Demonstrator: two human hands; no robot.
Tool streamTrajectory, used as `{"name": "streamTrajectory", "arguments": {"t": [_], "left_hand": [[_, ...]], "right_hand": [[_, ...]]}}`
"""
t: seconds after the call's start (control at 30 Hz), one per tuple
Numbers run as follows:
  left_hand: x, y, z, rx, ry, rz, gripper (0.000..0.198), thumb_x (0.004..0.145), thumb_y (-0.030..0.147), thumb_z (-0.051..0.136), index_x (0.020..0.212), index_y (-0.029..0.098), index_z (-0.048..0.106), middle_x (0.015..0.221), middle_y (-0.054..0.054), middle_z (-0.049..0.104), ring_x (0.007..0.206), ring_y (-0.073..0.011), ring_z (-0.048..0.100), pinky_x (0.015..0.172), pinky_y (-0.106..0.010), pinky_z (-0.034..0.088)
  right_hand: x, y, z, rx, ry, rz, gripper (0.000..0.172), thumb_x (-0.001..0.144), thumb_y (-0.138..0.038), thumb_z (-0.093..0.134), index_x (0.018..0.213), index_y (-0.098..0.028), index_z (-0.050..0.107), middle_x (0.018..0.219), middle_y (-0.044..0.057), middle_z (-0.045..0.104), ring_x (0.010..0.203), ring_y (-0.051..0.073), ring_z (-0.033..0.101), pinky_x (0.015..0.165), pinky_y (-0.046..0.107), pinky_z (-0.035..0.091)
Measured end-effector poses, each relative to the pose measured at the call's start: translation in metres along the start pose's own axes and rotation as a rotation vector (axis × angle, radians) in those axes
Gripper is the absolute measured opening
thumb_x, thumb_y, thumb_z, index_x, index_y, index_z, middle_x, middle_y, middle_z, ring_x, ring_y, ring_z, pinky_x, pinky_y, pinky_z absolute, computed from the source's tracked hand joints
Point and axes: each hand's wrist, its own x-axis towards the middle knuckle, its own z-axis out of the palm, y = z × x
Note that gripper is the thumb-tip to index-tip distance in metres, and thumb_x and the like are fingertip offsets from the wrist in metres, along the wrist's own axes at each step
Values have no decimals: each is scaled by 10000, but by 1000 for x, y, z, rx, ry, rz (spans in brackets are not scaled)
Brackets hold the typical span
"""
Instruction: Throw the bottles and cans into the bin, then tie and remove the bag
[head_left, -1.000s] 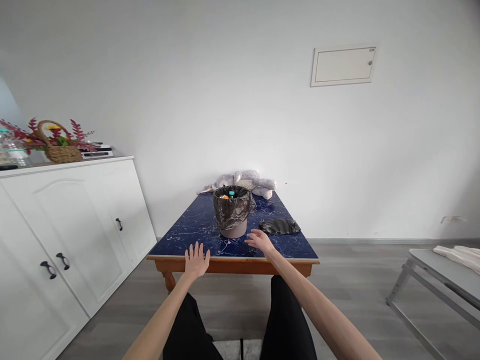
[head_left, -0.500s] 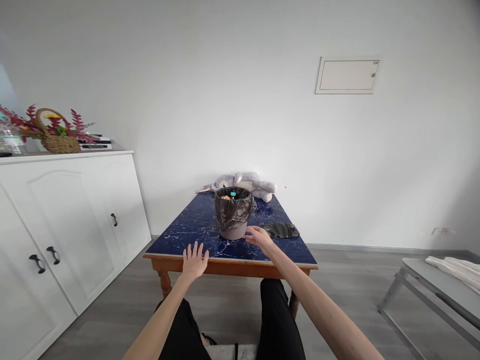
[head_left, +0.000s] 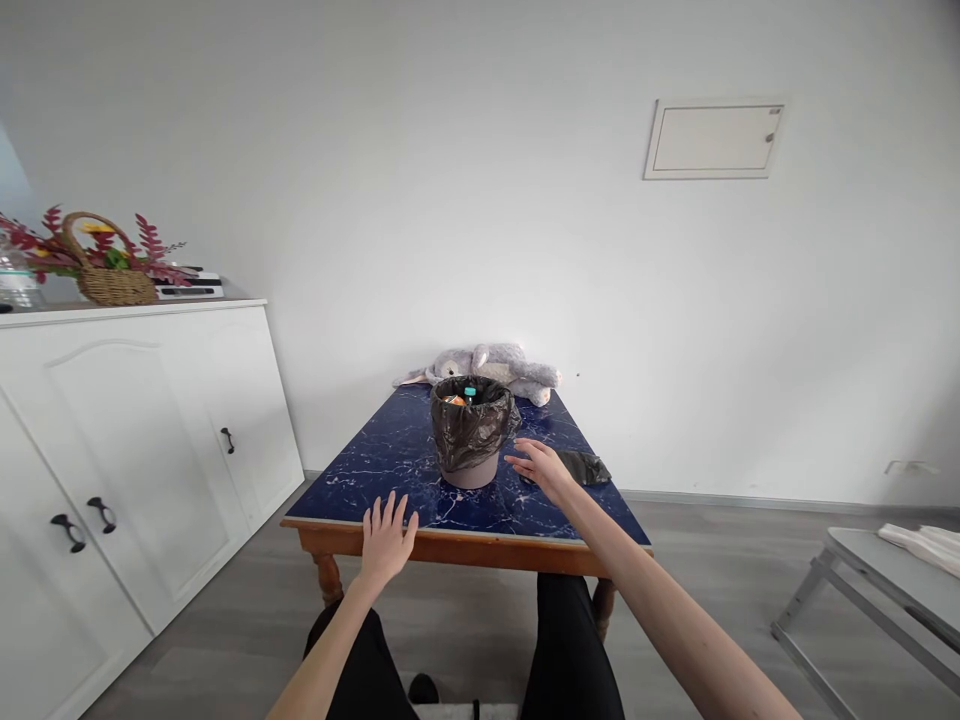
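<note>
A small trash can (head_left: 471,474) stands upright on the blue marbled table (head_left: 375,450), lined with a black plastic bag (head_left: 469,437) folded over its rim. Inside it show a bottle with a teal cap (head_left: 470,394) and something orange (head_left: 454,400). My right hand (head_left: 541,468) is raised just right of the can, fingers apart and holding nothing. Behind that hand lies a folded black plastic bag (head_left: 589,467), partly covered by it. At the near left table edge, my left hand (head_left: 386,538) has its fingers spread, empty.
A grey plush toy (head_left: 499,365) lies at the table's far end against the wall. White cabinets (head_left: 142,450) stand to the left, with a wicker flower basket (head_left: 116,285) on top. On the right is a grey folding table (head_left: 892,570) with a white cloth (head_left: 926,545).
My right hand has moved up and to the right, away from the trash can's side. My left hand stays spread at the table edge. The view has shifted slightly.
</note>
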Motion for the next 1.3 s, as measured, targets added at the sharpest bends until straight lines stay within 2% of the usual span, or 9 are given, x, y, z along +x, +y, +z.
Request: {"name": "streamTrajectory", "arguments": {"t": [0.17,0.3,0.47,0.67,0.87,1.13,1.3], "left_hand": [[-2,-2,6,-6,74,26,743,1062,639,234,1643,220,432,1728,-81,357,1604,-413,269,1295,-627,183],[-2,-4,8,-9,118,46,707,1068,626,270,1635,241,448,1714,-72,390,1598,-411,283,1292,-634,197],[-3,-5,9,-3,139,57,673,1077,603,283,1619,254,476,1700,-63,420,1594,-407,292,1293,-639,197],[-5,-3,7,-8,116,50,674,1084,604,258,1630,263,458,1712,-58,399,1600,-404,273,1296,-635,191],[-5,0,2,-19,69,36,691,1075,618,249,1642,269,434,1729,-50,364,1609,-400,252,1301,-616,176],[-4,7,-7,-13,-2,8,736,1060,632,219,1649,240,421,1740,-58,335,1619,-403,224,1301,-596,153],[-3,9,-11,-2,-4,3,733,1057,616,227,1638,223,442,1735,-67,347,1612,-413,240,1297,-600,168]], "right_hand": [[16,2,-14,85,34,-6,274,1014,-303,696,1257,-178,663,1339,105,684,1047,204,735,851,359,648],[29,4,-19,133,40,6,288,931,-252,755,1203,-202,674,1381,131,679,1056,233,772,800,300,656],[42,1,-14,185,39,39,356,868,-206,775,1195,-255,642,1378,120,679,1072,261,782,778,294,653],[47,-4,-3,224,0,71,328,953,-194,714,1266,-203,614,1262,110,711,1013,225,768,765,304,637],[38,-8,0,227,12,50,276,1027,-326,680,1263,-185,652,1168,62,698,901,168,699,755,327,626],[10,-25,-10,210,23,14,233,1024,-333,686,1197,-176,671,1100,47,703,847,150,687,716,302,613],[5,-31,-16,212,-5,8,216,1023,-329,688,1163,-165,676,1068,37,703,823,141,682,710,295,607]]}}
